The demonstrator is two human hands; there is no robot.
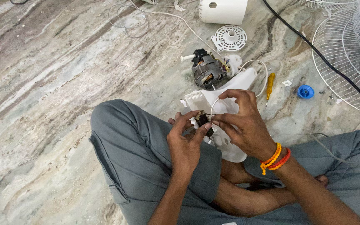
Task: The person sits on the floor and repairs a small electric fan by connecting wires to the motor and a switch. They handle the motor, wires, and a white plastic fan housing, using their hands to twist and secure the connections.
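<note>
Both hands on a small dark part above the lap

The left hand point(185, 139) and right hand point(240, 125) pinch the small dark switch part point(203, 119) — just before a white plastic housing point(226, 100); motor point(208, 71) and yellow screwdriver point(270, 85) lie beyond on the floor point(63, 83).

Floor point(63, 83): marble, streaked grey, cream and brown in long diagonal veins. Trousers point(138, 150): plain slate grey. Wrist bands point(275, 159): one orange, one red, beaded. Small switch part point(203, 119) between the fingers point(196, 133): dark brown-black with a metallic glint. Plastic housing point(230, 100): white. Motor point(208, 71): dark grey metal with copper-coloured windings, black cap, white shaft. Screwdriver point(270, 85): yellow-orange handle. Round cap point(305, 91): bright blue. Vented disc point(230, 38): white. Wire fan guard point(346, 50): white. Thick cable point(313, 50): black. Thin cords point(167, 16): white.
</note>
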